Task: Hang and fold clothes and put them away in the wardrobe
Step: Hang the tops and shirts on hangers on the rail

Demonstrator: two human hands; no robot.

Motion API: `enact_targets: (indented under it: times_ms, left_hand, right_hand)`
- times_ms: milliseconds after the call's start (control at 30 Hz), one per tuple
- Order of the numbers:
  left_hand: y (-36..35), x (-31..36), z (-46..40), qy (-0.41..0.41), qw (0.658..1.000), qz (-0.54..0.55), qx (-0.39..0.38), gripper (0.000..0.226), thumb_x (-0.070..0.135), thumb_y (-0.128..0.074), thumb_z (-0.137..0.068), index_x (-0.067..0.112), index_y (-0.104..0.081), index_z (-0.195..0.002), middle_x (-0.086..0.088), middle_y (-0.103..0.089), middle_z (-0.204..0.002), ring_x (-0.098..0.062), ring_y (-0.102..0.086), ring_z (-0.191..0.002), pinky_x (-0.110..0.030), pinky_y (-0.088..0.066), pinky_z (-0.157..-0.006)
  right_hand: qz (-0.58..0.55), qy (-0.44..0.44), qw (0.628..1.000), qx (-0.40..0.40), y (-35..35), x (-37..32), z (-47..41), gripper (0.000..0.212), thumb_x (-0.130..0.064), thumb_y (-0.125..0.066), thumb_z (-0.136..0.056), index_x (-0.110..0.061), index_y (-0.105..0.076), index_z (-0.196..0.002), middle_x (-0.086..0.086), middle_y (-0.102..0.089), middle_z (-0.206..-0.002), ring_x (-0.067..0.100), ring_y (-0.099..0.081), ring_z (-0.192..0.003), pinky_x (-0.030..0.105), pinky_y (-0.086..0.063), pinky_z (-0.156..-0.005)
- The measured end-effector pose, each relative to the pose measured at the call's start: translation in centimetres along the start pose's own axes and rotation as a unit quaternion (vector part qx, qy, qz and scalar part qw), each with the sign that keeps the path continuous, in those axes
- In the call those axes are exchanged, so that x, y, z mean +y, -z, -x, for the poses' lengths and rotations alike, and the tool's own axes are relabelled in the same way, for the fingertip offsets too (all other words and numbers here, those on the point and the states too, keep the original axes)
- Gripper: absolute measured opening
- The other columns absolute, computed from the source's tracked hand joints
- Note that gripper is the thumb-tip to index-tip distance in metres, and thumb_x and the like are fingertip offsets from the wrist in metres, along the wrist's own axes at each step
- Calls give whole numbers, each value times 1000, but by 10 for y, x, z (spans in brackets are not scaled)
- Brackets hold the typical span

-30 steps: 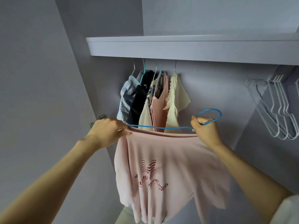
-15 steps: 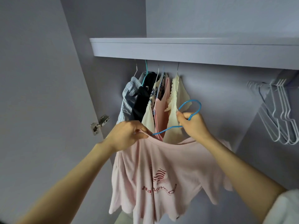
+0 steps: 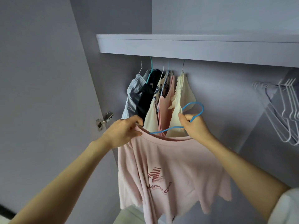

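left hand (image 3: 123,132) grips pink t-shirt (image 3: 169,172) collar; right hand (image 3: 194,126) holds blue hanger (image 3: 194,110).

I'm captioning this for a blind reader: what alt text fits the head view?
Two hands work a pink T-shirt onto a blue hanger: the left hand grips the collar, the right hand the hanger. Behind, clothes hang under a shelf.

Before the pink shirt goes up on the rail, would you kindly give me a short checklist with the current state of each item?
1. Right hand grips blue hanger at its neck: ok.
2. Left hand holds pink T-shirt collar: ok.
3. Hanger seated in both shoulders: cannot tell.
4. Hook free and above the collar: ok.
5. Free rail space right of the hung clothes: ok.
6. Rail itself visible under shelf: cannot tell.
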State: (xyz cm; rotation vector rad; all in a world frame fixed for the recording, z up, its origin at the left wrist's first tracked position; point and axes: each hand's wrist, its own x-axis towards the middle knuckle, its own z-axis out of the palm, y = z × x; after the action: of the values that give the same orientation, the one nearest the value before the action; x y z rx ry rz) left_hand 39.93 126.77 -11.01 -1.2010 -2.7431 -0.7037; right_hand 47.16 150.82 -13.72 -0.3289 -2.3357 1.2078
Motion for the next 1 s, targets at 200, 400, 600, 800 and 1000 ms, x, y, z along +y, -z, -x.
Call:
enact_targets:
  times_ms: [200, 400, 600, 800, 1000]
  left_hand:
    - [-19, 1, -2, 20, 999, -21, -21, 26, 30, -61, -88, 17, -61, -111, 4, -46, -104, -19, -54, -97, -26, -40, -85]
    - [-45, 2, -6, -7, 998, -35, 58, 22, 23, -47, -96, 7, -58, -87, -9, -64, -92, -31, -56, -88, -29, -33, -66]
    - [-54, -18, -7, -5, 989, 49, 138, 30, 26, -53, -86, 1, -70, -90, -12, -71, -88, -31, -67, -78, -23, -39, -70]
    - [-67, -17, -18, 15, 977, 126, 169, 10, 6, -65, -86, -1, -71, -89, -14, -70, -89, -14, -59, -78, -11, -34, -65]
    - [-102, 1, -45, 7, 984, 166, 59, 10, 11, -61, -87, 6, -69, -90, -6, -65, -81, -22, -58, -74, -24, -38, -65]
  right_hand:
    - [-52, -18, 998, 36, 1, -11, 0, 45, -21, -50, -95, 2, -45, -56, 10, -25, -58, 12, -21, -50, 22, -17, -43]
    - [-41, 17, 998, 36, 2, -21, 4, 50, -22, -55, -93, -5, -32, -52, 9, -31, -53, 13, -25, -48, 27, -22, -47]
    - [-11, 54, 996, -69, 41, 14, 30, 23, -8, -62, -87, -20, -59, -106, -3, -63, -94, -3, -56, -84, 9, -41, -85]
    - [289, 3, 957, -17, 81, 81, 61, 44, -38, -38, -91, -2, -63, -95, 16, -66, -95, 33, -64, -88, 37, -41, -78]
    - [409, -62, 909, -56, 111, 85, 97, 36, -35, -35, -97, -8, -57, -107, 15, -67, -103, 35, -61, -97, 38, -43, -80]
